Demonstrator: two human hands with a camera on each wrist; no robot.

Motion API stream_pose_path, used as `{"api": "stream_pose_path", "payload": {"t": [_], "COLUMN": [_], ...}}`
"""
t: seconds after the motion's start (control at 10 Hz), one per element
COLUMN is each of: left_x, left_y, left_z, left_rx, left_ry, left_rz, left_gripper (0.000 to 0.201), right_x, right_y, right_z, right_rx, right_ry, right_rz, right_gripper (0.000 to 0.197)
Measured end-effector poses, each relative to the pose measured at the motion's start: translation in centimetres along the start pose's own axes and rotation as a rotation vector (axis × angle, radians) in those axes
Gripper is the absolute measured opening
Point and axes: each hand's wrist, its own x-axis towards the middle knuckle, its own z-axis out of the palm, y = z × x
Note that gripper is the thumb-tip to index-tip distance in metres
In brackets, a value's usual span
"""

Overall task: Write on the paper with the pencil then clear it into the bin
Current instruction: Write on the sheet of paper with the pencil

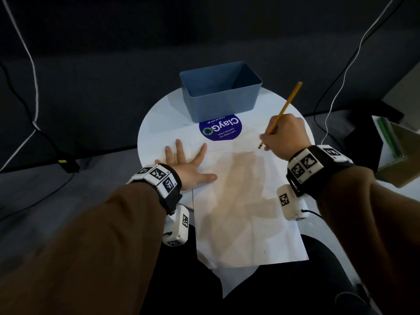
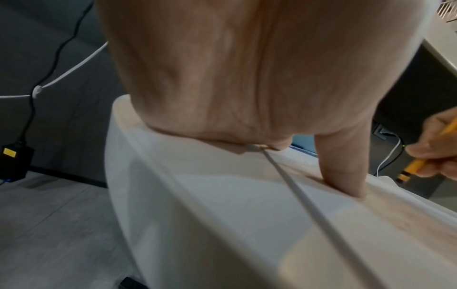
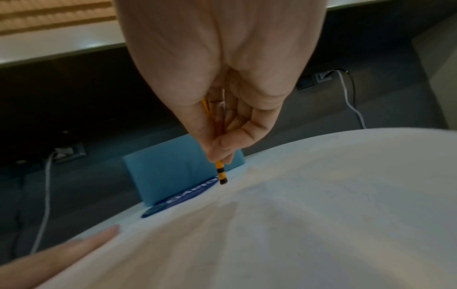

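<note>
- Head view: the writing step is starting; the flat left hand [image 1: 181, 164] presses the white paper sheet [image 1: 245, 201] onto the round white table [image 1: 154, 123].
- The right hand [image 1: 286, 135] pinches the yellow wooden pencil [image 1: 285, 110], its striped end at the sheet's far edge.
- Next comes marking, then dropping the sheet in the blue plastic bin [image 1: 220, 103] beyond.

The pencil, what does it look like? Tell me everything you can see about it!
The pencil is long, thin and yellow-orange, wood by the look of it. Its lower end has black and yellow stripes, clear in the right wrist view. The right hand pinches it near that end. It leans, top end up and away toward the right. The striped end is down at the far part of the white paper, close to the blue round sticker. No writing shows yet.
</note>
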Motion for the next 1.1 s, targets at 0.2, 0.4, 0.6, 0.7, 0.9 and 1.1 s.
{"api": "stream_pose_path", "payload": {"t": [0.2, 0.4, 0.6, 0.7, 0.9, 1.1], "left_x": [0.1, 0.2, 0.0, 0.0, 0.1, -0.1], "left_y": [-0.2, -0.2, -0.2, 0.0, -0.1, -0.1], "left_z": [0.3, 0.1, 0.1, 0.1, 0.1, 0.2], "left_rx": [0.000, -0.002, 0.002, 0.017, 0.020, 0.007], "left_ry": [0.008, -0.007, -0.003, -0.001, -0.006, -0.002], "left_rz": [0.010, 0.002, 0.007, 0.007, 0.007, 0.011], "left_gripper": [0.096, 0.094, 0.096, 0.096, 0.095, 0.095], "right_x": [0.0, -0.1, -2.4, -2.5, -2.0, -2.9], "right_y": [-0.3, 1.8, -0.7, 0.6, 2.1, -0.3], "right_z": [1.6, -1.3, 0.6, 0.6, -1.7, 0.7], "right_rx": [-0.033, -0.071, 0.034, -0.004, -0.042, 0.060], "right_ry": [-0.068, -0.012, -0.126, -0.082, -0.007, -0.063], "right_rz": [-0.018, 0.033, -0.113, -0.101, -0.010, -0.066], "right_gripper": [0.011, 0.014, 0.021, 0.022, 0.021, 0.019]}}
